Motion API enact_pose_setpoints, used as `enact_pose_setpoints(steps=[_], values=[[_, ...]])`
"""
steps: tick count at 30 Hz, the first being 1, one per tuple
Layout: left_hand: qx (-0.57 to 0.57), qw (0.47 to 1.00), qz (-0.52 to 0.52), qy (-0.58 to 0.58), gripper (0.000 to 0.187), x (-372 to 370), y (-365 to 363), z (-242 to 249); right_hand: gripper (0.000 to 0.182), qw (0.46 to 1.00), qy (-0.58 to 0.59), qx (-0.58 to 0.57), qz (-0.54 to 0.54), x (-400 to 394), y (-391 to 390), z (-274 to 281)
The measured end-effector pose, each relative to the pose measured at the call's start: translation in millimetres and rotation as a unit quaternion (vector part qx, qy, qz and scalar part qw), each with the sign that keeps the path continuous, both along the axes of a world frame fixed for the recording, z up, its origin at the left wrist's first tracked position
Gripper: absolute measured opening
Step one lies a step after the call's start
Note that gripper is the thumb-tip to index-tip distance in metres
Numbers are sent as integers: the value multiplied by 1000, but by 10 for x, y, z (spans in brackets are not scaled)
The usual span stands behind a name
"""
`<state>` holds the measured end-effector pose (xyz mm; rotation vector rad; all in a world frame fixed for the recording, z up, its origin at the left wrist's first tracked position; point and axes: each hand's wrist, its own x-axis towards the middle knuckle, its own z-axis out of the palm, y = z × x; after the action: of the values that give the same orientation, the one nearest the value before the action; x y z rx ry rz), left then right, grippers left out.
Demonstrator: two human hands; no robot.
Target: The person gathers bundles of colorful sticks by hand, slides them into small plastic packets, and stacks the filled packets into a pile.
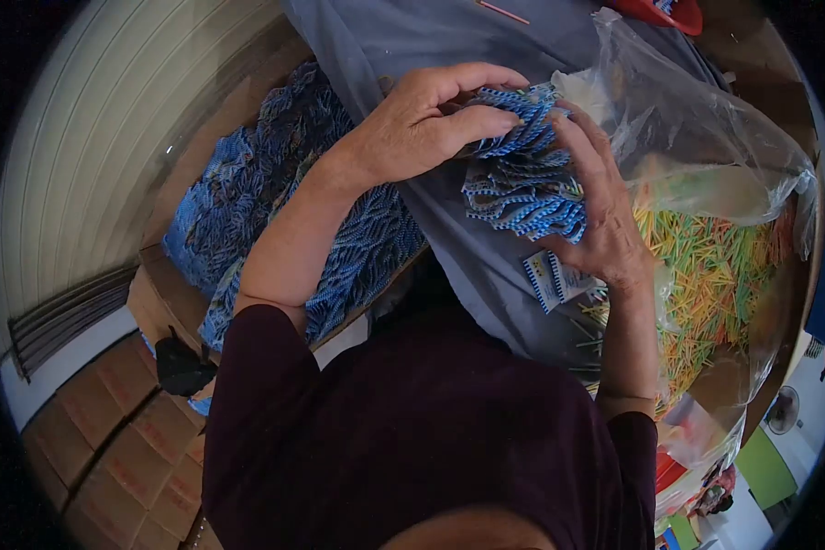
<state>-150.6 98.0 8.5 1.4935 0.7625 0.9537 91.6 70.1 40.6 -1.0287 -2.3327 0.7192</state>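
Bundle of blue-and-white patterned strips (522, 183) sat over grey cloth (467, 247), fanned, edges zigzagged. Left hand (412, 124) curled over bundle top, pinching it. Right hand (605, 220) cupped bundle's side, gripping. Clear bag of coloured sticks (715, 266) just beside.

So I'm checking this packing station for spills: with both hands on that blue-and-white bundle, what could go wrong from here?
1. The bundle of blue-and-white strips is loosely fanned between the left hand and right hand; one small piece already sits apart below, so more could slip out.
2. The clear plastic bag of coloured sticks lies open beside the right wrist; a nudge might scatter them.
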Motion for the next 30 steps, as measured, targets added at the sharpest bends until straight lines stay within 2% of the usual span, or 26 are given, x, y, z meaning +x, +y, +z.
enact_pose_setpoints(steps=[2,5,14,22,24,25,30], values=[[-5,1000,7,18,36,9,-10,13,111,996,-85,16,2,-19,13,78],[-11,1000,0,17,37,29,-9,11,109,993,-115,8,10,-57,27,144],[8,1000,-13,22,38,36,-26,30,93,999,-39,-19,-2,-19,9,6],[5,999,-20,46,41,56,-22,102,91,999,-31,-18,-10,-40,-16,0],[81,993,-11,85,44,67,-28,103,91,999,-32,-23,-16,-43,-19,-9],[81,993,-12,86,44,66,-18,97,92,999,-29,-18,-12,-40,-15,-19],[-10,999,-53,-8,45,46,-1,94,99,999,-28,-18,-10,-62,-20,-6]])
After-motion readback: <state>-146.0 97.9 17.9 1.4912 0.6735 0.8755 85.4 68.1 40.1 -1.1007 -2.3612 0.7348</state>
